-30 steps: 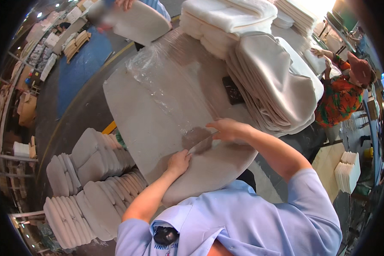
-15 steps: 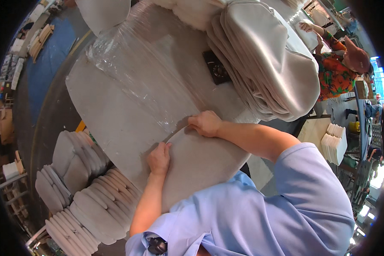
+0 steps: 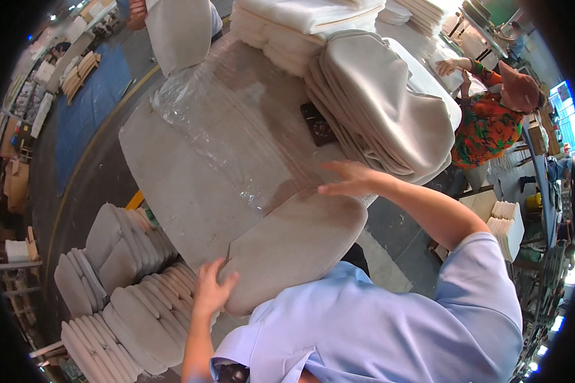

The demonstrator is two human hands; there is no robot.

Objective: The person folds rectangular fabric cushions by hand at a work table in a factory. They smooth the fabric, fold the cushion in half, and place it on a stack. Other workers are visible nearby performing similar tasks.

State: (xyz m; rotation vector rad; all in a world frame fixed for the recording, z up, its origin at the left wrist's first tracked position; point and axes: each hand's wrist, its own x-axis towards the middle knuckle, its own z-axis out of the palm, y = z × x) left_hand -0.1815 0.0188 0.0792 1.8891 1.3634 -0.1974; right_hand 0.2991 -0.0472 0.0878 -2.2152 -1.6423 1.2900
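Grey pad [image 3: 294, 246] is lying at the table's [image 3: 172, 159] near edge | long axis slanting lower left to upper right | left hand [image 3: 214, 287] is flanking its lower end, right hand [image 3: 351, 179] its upper, fingers wide, neither clearly nearer

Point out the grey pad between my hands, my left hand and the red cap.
Grey pad [image 3: 295, 246]: head view, top's middle.
Left hand [image 3: 211, 289]: head view, hand's middle.
Red cap [image 3: 519, 89]: head view, crown.

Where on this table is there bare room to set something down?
The left of the table, between its left edge, the clear film and the pad, looks bare. The far right is crowded: grey stack, black item and white pile sit close together.
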